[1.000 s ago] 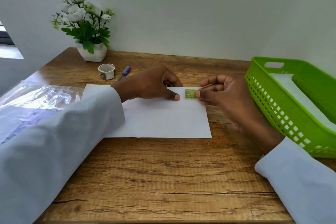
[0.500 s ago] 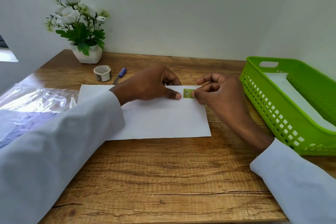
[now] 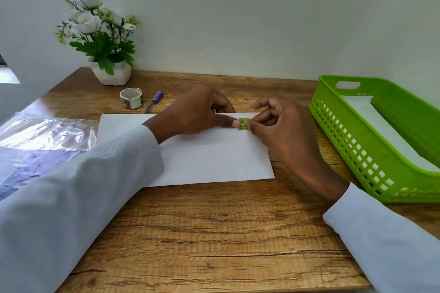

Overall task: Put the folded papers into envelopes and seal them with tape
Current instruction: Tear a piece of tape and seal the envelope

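A white envelope (image 3: 214, 157) lies flat on the wooden desk (image 3: 214, 233) in front of me. A small green piece of tape (image 3: 242, 123) sits on its upper right part. My left hand (image 3: 197, 112) rests on the envelope, its thumb tip pressing right beside the tape's left edge. My right hand (image 3: 281, 123) pinches the tape's right edge with thumb and forefinger. A roll of patterned tape (image 3: 131, 98) stands behind the envelope, to the left.
A green plastic basket (image 3: 357, 140) with white paper inside stands at the right. A blue pen (image 3: 154, 101) lies by the tape roll. A potted white flower (image 3: 104, 54) is at the back left. Clear plastic wrap (image 3: 40, 133) covers the left side.
My right hand has slid left with the tape, so less of the green piece shows between the two hands. The left hand has stayed on the envelope.
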`<state>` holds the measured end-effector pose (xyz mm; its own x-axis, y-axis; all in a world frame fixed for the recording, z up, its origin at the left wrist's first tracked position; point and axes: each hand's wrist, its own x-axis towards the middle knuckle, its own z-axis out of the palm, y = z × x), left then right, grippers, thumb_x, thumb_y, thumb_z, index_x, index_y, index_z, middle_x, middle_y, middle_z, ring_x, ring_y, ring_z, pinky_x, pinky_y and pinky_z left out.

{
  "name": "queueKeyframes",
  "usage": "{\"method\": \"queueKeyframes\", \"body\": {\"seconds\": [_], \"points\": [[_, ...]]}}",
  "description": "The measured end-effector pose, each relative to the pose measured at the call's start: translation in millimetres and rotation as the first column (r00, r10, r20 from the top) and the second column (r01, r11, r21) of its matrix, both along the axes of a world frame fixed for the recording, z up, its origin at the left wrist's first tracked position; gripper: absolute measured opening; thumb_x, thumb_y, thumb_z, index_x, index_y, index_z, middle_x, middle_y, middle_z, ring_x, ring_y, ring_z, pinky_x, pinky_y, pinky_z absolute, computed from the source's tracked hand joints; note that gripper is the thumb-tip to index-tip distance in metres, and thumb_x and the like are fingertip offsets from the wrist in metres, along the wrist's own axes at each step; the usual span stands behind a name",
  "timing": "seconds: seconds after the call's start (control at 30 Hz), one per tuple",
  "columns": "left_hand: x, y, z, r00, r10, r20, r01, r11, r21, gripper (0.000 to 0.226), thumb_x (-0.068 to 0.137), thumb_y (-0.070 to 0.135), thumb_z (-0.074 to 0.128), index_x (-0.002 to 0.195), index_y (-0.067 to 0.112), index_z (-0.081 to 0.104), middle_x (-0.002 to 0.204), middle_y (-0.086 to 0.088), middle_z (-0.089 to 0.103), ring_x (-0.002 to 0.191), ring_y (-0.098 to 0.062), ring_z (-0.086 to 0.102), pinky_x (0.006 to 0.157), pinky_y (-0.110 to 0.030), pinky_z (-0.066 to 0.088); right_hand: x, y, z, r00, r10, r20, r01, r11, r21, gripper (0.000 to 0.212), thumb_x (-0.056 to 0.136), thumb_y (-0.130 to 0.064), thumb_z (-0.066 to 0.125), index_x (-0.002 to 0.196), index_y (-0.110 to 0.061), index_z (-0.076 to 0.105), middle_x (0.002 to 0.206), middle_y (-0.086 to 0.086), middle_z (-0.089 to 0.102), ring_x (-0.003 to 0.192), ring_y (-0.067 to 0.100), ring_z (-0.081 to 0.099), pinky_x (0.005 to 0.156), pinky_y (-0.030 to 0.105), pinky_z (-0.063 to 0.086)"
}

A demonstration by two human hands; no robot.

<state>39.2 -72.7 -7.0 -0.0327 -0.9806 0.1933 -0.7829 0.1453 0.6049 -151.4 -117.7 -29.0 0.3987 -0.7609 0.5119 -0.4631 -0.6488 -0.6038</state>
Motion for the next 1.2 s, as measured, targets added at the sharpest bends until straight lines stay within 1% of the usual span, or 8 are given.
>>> {"method": "queueKeyframes", "body": {"seconds": [0.2, 0.33, 0.43, 0.5, 0.57, 0.7, 0.93, 1.2], "points": [[-3, 0, -2, 1.000, 0.014, -0.004, -0.014, 1.000, -0.005, 0.018, 0.082, 0.031, 0.075, 0.096, 0.021, 0.077, 0.085, 0.012, 0.073, 0.075, -0.009, 0.066, 0.062, -0.022, 0.052, 0, 0, -1, 1.000, 0.013, -0.019, -0.014, 0.998, -0.062, 0.034, 0.078, -0.013, 0.082, 0.111, -0.014, 0.071, 0.080, -0.011, 0.067, 0.069, 0.000, 0.064, 0.063, 0.021, 0.056], [-2, 0, 0, 0.998, 0.011, -0.057, -0.011, 1.000, -0.005, 0.017, 0.083, 0.025, 0.075, 0.098, 0.018, 0.077, 0.090, 0.006, 0.075, 0.078, -0.013, 0.067, 0.066, -0.026, 0.054, -3, -5, -2, 0.999, -0.032, -0.014, 0.031, 0.996, -0.085, 0.040, 0.075, -0.024, 0.085, 0.112, -0.021, 0.070, 0.098, -0.012, 0.066, 0.077, 0.002, 0.062, 0.060, 0.018, 0.051], [-1, 1, 1, 0.996, 0.012, -0.094, -0.012, 1.000, -0.004, 0.017, 0.082, 0.025, 0.075, 0.097, 0.017, 0.077, 0.089, 0.006, 0.075, 0.079, -0.014, 0.069, 0.069, -0.030, 0.056, -5, -13, -2, 0.996, -0.012, 0.085, -0.004, 0.982, 0.186, 0.039, 0.074, -0.027, 0.086, 0.109, -0.021, 0.070, 0.102, -0.011, 0.070, 0.078, 0.005, 0.067, 0.060, 0.020, 0.051], [-1, 2, 1, 0.994, 0.019, -0.107, -0.019, 1.000, -0.003, 0.017, 0.082, 0.026, 0.076, 0.097, 0.018, 0.078, 0.088, 0.005, 0.076, 0.080, -0.016, 0.069, 0.071, -0.036, 0.057, -6, -18, -1, 0.963, 0.064, 0.262, -0.186, 0.861, 0.474, 0.030, 0.075, -0.020, 0.085, 0.102, -0.015, 0.073, 0.093, 0.000, 0.077, 0.082, 0.015, 0.074, 0.065, 0.026, 0.056], [-1, 2, 1, 0.993, 0.021, -0.118, -0.022, 1.000, -0.003, 0.017, 0.081, 0.029, 0.075, 0.095, 0.020, 0.078, 0.087, 0.004, 0.076, 0.081, -0.021, 0.069, 0.072, -0.040, 0.057, -8, -21, -2, 0.924, 0.099, 0.370, -0.315, 0.744, 0.590, 0.025, 0.077, -0.014, 0.083, 0.099, -0.006, 0.074, 0.091, 0.007, 0.079, 0.085, 0.021, 0.076, 0.070, 0.031, 0.060], [-4, 2, 1, 0.988, 0.018, -0.153, -0.020, 1.000, -0.006, 0.022, 0.078, 0.039, 0.075, 0.091, 0.021, 0.079, 0.083, 0.006, 0.076, 0.079, -0.021, 0.069, 0.065, -0.033, 0.054, -8, -25, -1, 0.897, 0.102, 0.430, -0.375, 0.690, 0.619, 0.027, 0.073, -0.012, 0.083, 0.096, -0.002, 0.075, 0.092, 0.011, 0.078, 0.087, 0.025, 0.075, 0.077, 0.034, 0.062], [-7, 0, 4, 0.988, 0.013, -0.151, -0.012, 1.000, 0.006, 0.018, 0.081, 0.034, 0.074, 0.094, 0.021, 0.078, 0.086, 0.008, 0.075, 0.079, -0.011, 0.069, 0.070, -0.030, 0.057, -6, -25, -1, 0.892, 0.080, 0.445, -0.384, 0.656, 0.650, 0.018, 0.081, -0.012, 0.076, 0.098, -0.005, 0.076, 0.094, 0.009, 0.079, 0.086, 0.021, 0.075, 0.071, 0.030, 0.060], [-4, -4, 0, 0.996, -0.003, -0.094, 0.005, 1.000, 0.023, 0.015, 0.082, 0.035, 0.073, 0.093, 0.025, 0.076, 0.085, 0.010, 0.075, 0.075, -0.006, 0.067, 0.062, -0.018, 0.053, -4, -23, -1, 0.908, 0.048, 0.417, -0.324, 0.711, 0.625, 0.014, 0.084, -0.019, 0.076, 0.095, -0.010, 0.075, 0.094, 0.006, 0.078, 0.091, 0.023, 0.074, 0.075, 0.035, 0.059]]}}
